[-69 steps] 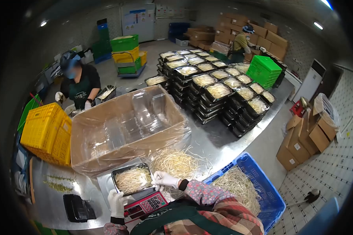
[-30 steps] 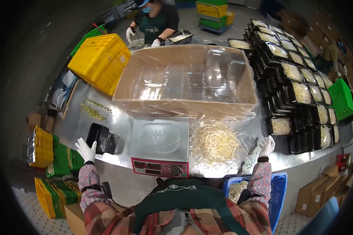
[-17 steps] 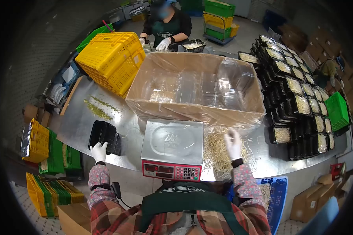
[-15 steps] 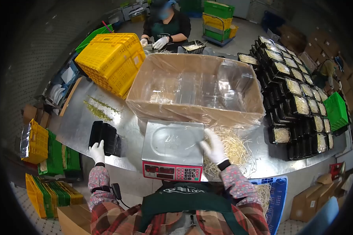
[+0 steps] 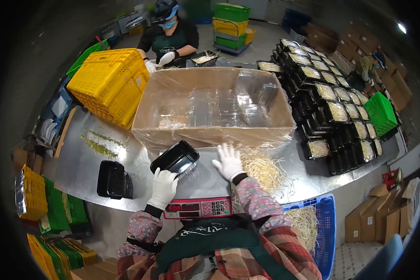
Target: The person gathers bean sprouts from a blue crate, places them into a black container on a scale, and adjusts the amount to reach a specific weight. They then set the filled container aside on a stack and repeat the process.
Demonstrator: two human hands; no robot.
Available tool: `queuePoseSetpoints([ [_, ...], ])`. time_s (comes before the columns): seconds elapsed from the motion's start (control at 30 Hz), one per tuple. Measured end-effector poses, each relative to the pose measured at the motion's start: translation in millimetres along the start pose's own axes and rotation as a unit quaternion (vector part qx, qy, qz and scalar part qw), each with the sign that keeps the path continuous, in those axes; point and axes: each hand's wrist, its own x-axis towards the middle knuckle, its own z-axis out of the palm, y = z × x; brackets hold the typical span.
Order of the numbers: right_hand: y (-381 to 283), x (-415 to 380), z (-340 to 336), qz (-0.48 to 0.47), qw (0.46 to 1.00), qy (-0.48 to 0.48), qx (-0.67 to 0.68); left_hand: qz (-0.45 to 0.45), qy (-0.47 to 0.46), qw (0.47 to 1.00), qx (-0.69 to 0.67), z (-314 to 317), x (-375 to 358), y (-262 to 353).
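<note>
On the steel worktop [image 5: 79,172], a plastic-lined carton [image 5: 210,135] stands behind a red-fronted scale [image 5: 203,189], a loose heap of pale sprouts [image 5: 262,171] just to the scale's right. Over the scale, a black tray [image 5: 175,157] is held askew, its near edge gripped by the left hand [image 5: 164,187]; the right hand [image 5: 228,163] spreads open, palm down, over the scale's right side.

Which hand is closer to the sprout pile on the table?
Right. The right hand is just beside the sprout pile; the left hand is farther off, at the near edge of a black tray.
</note>
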Motion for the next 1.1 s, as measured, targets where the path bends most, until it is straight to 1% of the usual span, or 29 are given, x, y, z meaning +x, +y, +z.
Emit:
queuePoseSetpoints([
  [0.03,36,-5,-9,0.066,0.998,-0.02,0.003,0.004,-0.039,0.999,0.029,3,0,0],
  [0.07,72,-17,-23,0.096,0.995,-0.005,0.017,0.011,-0.079,0.995,0.059,7,4,3],
  [0.1,113,-36,-28,0.096,0.993,0.062,0.01,0.011,-0.054,0.997,0.059,2,12,14],
  [0.13,138,-57,-46,0.119,0.987,0.104,0.027,0.008,-0.03,0.998,0.058,-9,22,28],
  [0.17,165,-78,-58,0.16,0.979,0.119,0.036,0.01,-0.038,0.999,0.028,-15,34,39],
  [0.2,183,-95,-67,0.198,0.97,0.134,0.046,0.038,-0.022,0.999,-0.008,-17,45,54],
  [0.27,175,-126,-85,0.209,0.97,0.123,0.025,0.118,-0.037,0.982,-0.145,-5,64,90],
  [0.3,169,-139,-88,0.21,0.971,0.111,0.008,0.158,-0.086,0.972,-0.153,7,69,113],
  [0.33,162,-149,-77,0.176,0.979,0.106,-0.01,0.198,-0.134,0.958,-0.158,26,73,135],
  [0.4,119,-160,-74,0.144,0.989,-0.007,-0.032,0.239,-0.222,0.938,-0.118,69,75,172],
  [0.43,103,-161,-66,0.124,0.989,-0.073,-0.015,0.229,-0.26,0.934,-0.092,90,75,186],
  [0.47,98,-161,-56,0.092,0.989,-0.11,-0.047,0.217,-0.297,0.927,-0.066,111,77,198],
  [0.5,101,-154,-47,0.083,0.985,-0.123,-0.093,0.208,-0.328,0.92,-0.052,130,82,204],
  [0.53,108,-147,-39,0.07,0.978,-0.136,-0.139,0.209,-0.33,0.919,-0.053,153,88,207],
  [0.6,131,-123,-35,0.085,0.984,-0.092,-0.13,0.2,-0.308,0.928,0.069,185,100,209],
  [0.63,135,-107,-57,0.104,0.978,-0.144,-0.113,0.168,-0.323,0.93,0.059,187,115,210],
  [0.67,146,-96,-61,0.11,0.976,-0.17,-0.079,0.13,-0.356,0.923,0.061,189,131,211],
  [0.73,165,-82,-60,0.116,0.975,-0.184,-0.04,0.05,-0.382,0.922,0.034,197,151,207],
  [0.77,173,-76,-59,0.114,0.975,-0.185,-0.037,0.046,-0.368,0.929,0.015,207,153,202],
  [0.8,179,-72,-58,0.095,0.98,-0.174,-0.035,0.044,-0.37,0.928,0.017,218,157,197],
  [0.83,184,-70,-55,0.075,0.983,-0.165,-0.031,0.018,-0.365,0.931,-0.018,226,161,193],
  [0.87,188,-69,-50,0.075,0.983,-0.167,-0.026,-0.007,-0.36,0.932,-0.053,233,160,190],
  [0.9,194,-68,-46,0.101,0.98,-0.17,0.005,-0.047,-0.337,0.937,-0.08,227,160,193],
  [0.93,201,-64,-43,0.125,0.977,-0.171,0.033,-0.049,-0.335,0.938,-0.079,231,160,192],
  [0.97,207,-67,-41,0.094,0.986,-0.135,0.017,-0.056,-0.348,0.93,-0.1,234,156,190],
  [1.0,217,-70,-37,0.093,0.986,-0.136,0.019,-0.063,-0.362,0.922,-0.122,238,152,189],
  [1.03,227,-73,-34,0.073,0.991,-0.105,0.039,-0.083,-0.337,0.926,-0.151,233,150,194],
  [1.07,236,-78,-30,0.054,0.994,-0.076,0.06,-0.085,-0.339,0.925,-0.151,227,148,199],
  [1.1,237,-79,-46,0.065,0.992,-0.097,0.056,-0.073,-0.357,0.918,-0.153,209,151,208],
])
